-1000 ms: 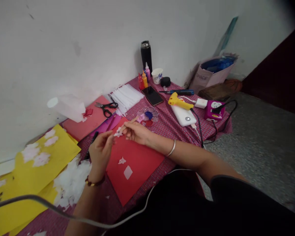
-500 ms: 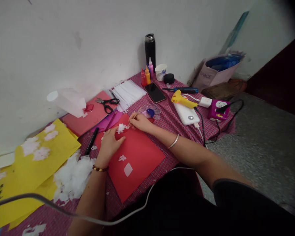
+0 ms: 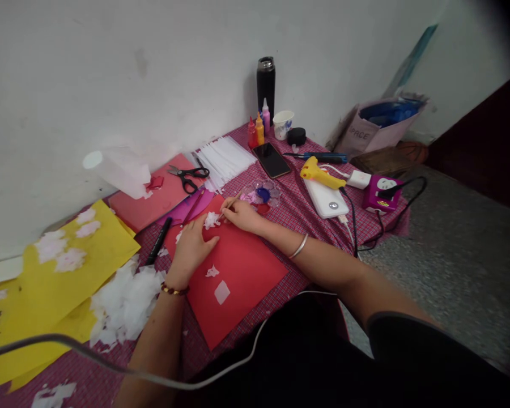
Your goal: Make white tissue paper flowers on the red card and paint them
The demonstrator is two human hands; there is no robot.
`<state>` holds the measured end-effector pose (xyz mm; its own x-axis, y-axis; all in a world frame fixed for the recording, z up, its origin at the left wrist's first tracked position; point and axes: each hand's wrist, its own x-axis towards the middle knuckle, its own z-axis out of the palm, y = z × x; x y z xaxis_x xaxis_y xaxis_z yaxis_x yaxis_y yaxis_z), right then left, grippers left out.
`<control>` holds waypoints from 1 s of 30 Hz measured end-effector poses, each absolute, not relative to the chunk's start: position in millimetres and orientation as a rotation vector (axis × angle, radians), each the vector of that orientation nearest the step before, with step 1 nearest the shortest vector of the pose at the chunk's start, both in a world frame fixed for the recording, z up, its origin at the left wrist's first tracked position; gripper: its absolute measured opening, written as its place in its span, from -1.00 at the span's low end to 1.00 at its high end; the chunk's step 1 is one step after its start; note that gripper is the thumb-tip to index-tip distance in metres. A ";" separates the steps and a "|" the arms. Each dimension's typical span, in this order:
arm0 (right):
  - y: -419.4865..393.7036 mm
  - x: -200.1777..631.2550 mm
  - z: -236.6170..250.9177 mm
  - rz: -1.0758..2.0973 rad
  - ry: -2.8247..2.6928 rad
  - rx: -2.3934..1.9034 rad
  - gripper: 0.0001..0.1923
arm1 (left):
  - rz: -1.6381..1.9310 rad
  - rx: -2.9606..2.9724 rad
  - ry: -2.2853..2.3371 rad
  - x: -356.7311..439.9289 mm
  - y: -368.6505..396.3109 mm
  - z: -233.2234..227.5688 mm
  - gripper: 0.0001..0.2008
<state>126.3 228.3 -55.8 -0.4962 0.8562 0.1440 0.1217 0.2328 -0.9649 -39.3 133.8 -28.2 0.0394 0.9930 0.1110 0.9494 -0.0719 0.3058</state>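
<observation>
A red paper sheet lies on the checked cloth in front of me. My left hand rests flat on its far corner, fingers beside a small white tissue tuft. My right hand is closed on a thin brush whose tip touches the tuft. Two small white scraps lie lower on the red sheet. A clear paint palette with blue and red paint sits just behind my right hand.
Yellow sheets and a heap of white tissue lie left. A black marker, scissors, white strips, a phone, paint bottles, a flask, a yellow glue gun and a power bank surround the sheet.
My hands held the white tuft in the air; both have lowered it onto the red sheet. The left hand now lies flat and the brush tip is on the tuft.
</observation>
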 end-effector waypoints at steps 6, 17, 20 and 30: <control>226.8 123.3 -56.3 1.223 -1.830 -0.904 -0.87 | 0.477 2.156 2.025 -39.2 132.5 -26.8 -0.27; 229.5 131.8 -44.5 1.658 -1.210 -0.935 -0.79 | 0.739 1.897 1.996 -48.3 131.2 -18.1 -0.61; 223.4 133.0 -37.8 1.686 -1.211 -0.925 -0.76 | 0.824 1.840 2.065 -52.4 116.2 -0.7 -0.72; 203.9 130.4 -25.4 1.835 -1.282 -0.857 -0.75 | 0.396 1.888 1.812 -26.3 18.4 -0.1 -0.84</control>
<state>130.4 203.9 -25.4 -0.5132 0.8509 -0.1124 -0.1871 -0.2387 -0.9529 -26.3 18.4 -0.1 0.0765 0.9892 -0.1247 0.8471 0.0015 0.5314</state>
